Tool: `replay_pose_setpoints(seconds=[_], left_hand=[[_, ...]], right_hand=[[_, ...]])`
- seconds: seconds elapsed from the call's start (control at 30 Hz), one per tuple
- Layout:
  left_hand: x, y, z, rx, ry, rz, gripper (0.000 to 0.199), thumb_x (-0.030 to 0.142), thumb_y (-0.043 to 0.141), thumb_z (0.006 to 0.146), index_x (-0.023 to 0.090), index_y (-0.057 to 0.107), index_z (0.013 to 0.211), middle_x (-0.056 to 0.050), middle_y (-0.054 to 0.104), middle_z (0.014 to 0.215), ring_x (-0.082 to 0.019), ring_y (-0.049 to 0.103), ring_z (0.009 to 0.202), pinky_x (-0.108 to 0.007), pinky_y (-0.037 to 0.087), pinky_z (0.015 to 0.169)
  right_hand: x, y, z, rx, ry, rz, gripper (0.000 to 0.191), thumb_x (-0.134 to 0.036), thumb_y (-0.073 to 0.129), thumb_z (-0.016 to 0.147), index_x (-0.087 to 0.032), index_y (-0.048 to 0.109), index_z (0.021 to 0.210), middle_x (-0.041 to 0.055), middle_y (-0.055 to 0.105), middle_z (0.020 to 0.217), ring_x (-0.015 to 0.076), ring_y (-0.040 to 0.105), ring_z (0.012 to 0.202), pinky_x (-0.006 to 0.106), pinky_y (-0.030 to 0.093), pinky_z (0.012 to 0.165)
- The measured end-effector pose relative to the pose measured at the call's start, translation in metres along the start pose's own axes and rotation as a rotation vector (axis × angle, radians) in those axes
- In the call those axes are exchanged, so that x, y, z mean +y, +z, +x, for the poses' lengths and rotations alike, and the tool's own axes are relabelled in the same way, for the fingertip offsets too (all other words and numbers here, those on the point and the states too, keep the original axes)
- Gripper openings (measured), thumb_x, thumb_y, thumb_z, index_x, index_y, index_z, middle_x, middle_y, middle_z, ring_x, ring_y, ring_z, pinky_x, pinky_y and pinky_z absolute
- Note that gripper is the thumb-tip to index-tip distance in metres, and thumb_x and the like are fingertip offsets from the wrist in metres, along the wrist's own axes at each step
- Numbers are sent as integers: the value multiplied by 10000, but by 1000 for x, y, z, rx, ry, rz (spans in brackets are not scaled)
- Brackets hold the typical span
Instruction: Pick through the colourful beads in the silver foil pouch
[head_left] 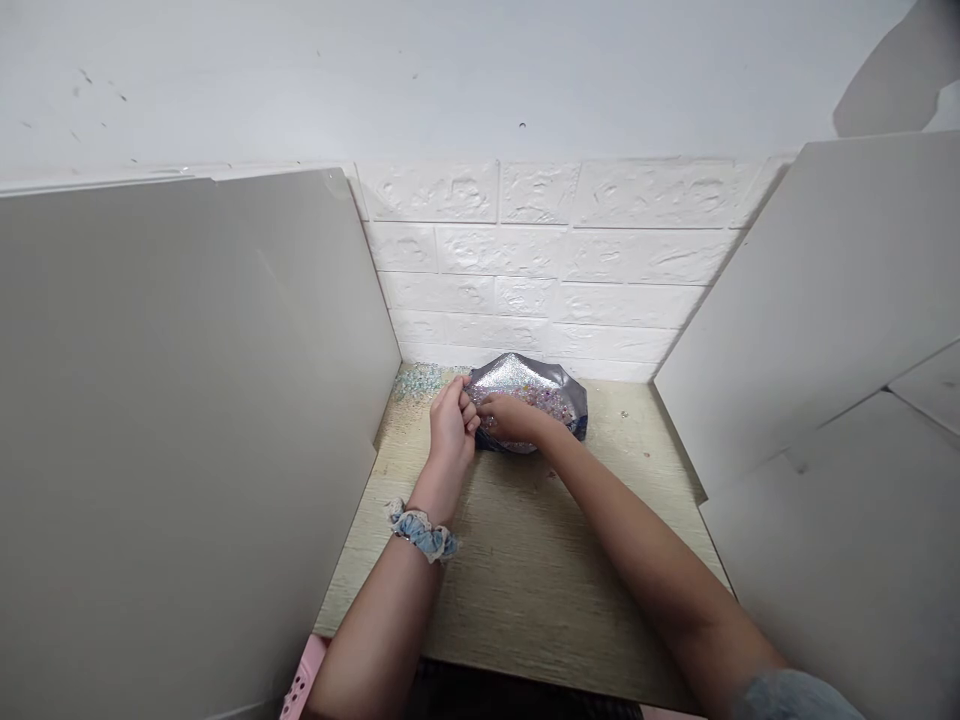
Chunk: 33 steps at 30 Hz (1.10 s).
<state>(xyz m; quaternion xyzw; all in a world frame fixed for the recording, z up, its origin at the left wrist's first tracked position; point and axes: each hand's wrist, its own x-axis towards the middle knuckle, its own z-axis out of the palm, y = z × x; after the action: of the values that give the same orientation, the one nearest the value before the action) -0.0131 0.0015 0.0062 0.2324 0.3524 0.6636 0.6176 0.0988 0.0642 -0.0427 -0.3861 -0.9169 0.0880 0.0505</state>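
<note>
Seen from above, looking down along two bare forearms to a pale wood-grain table (525, 570). Boxed in by plain grey panels: a tall left panel (187, 430) and a slanted right panel (810, 330), both standing on the tabletop edges. Backed by a white brick-patterned wall (562, 260) with smooth white plaster above it. Placed at the far end of the table, close against the brick wall: a shiny silver pouch (529, 380), lying on its back, mouth spread wide toward the viewer, filled with small pastel and clear beads. Left hand (451, 420) curled at the pouch's left edge, fingers bent closed and appearing to pinch the rim of the opening; exact hold hard to make out at this size. Right hand (511, 415) laid palm down over the open mouth, fingertips tucked in among the beads, touching the left hand's knuckles; impossible to tell whether any bead was held. Worn on the left wrist: a blue fabric scrunchie (421, 530) with a pale lace edge. Scattered on the tabletop just left of the pouch, in the corner by the left panel: a loose patch of tiny spilled beads (416, 382). Glimpsed at the bottom edge, under the left forearm: a corner of a pink perforated basket (301, 685).
</note>
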Motion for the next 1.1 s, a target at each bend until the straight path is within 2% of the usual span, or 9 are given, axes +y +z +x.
replay_pose_setpoints(seconds=[0.13,0.3,0.47,0.63,0.73,0.83,0.93,1.0,1.1], left_hand=[[-1,-1,1,7,5,-12,113,218,599,708,153,511,734,114,203,459,-17,158,345,-163,112,335],[-3,-2,2,64,39,-28,105,207,598,704,151,510,722,110,243,464,-14,178,340,-165,114,334],[-3,-2,3,93,18,-43,99,193,586,724,155,494,720,101,292,478,-10,213,336,-161,134,329],[-2,-1,3,96,4,-68,84,177,559,749,164,480,725,91,324,496,-12,259,338,-152,157,323],[-1,-1,3,83,8,-74,80,161,547,754,163,474,719,87,333,501,-13,272,343,-149,166,322],[-1,-1,3,76,0,-66,92,156,544,749,163,468,699,86,334,499,-15,270,342,-156,175,322],[-1,-1,4,72,-10,-50,98,154,546,742,165,465,688,86,333,497,-18,265,338,-164,170,323],[-2,-2,5,69,-24,-42,96,152,544,741,166,466,687,87,331,495,-20,261,337,-165,168,324],[-2,-3,6,65,-51,-40,96,162,557,735,169,472,690,89,333,494,-19,257,338,-160,177,329]], right_hand=[[-5,-13,-3,-98,55,-12,246,-98,519,739,-143,696,903,97,635,914,164,552,749,254,385,671],[-15,-34,-10,-235,210,-25,289,-56,478,753,-157,709,893,76,670,899,173,595,807,237,417,702],[-11,-44,-15,-259,378,-57,273,-43,507,745,-111,705,919,133,675,906,236,622,861,281,458,732],[8,-37,-15,-250,507,-70,315,-55,571,713,-111,686,1001,176,659,947,294,625,897,337,493,724],[15,-34,-15,-219,527,-62,325,-53,594,694,-104,684,1002,184,654,942,305,621,908,355,495,741],[10,-39,-15,-177,507,-48,297,-55,565,712,-96,684,981,190,642,989,298,614,912,358,488,743],[-3,-48,-17,-147,429,-19,295,-64,495,755,-125,683,974,147,632,1057,245,614,905,308,475,738],[-12,-53,-18,-155,371,-6,291,-70,480,766,-130,685,963,123,644,1032,220,615,888,279,465,730],[-20,-53,-18,-174,303,-20,264,-75,481,775,-99,691,934,137,652,998,228,607,909,281,449,762]])
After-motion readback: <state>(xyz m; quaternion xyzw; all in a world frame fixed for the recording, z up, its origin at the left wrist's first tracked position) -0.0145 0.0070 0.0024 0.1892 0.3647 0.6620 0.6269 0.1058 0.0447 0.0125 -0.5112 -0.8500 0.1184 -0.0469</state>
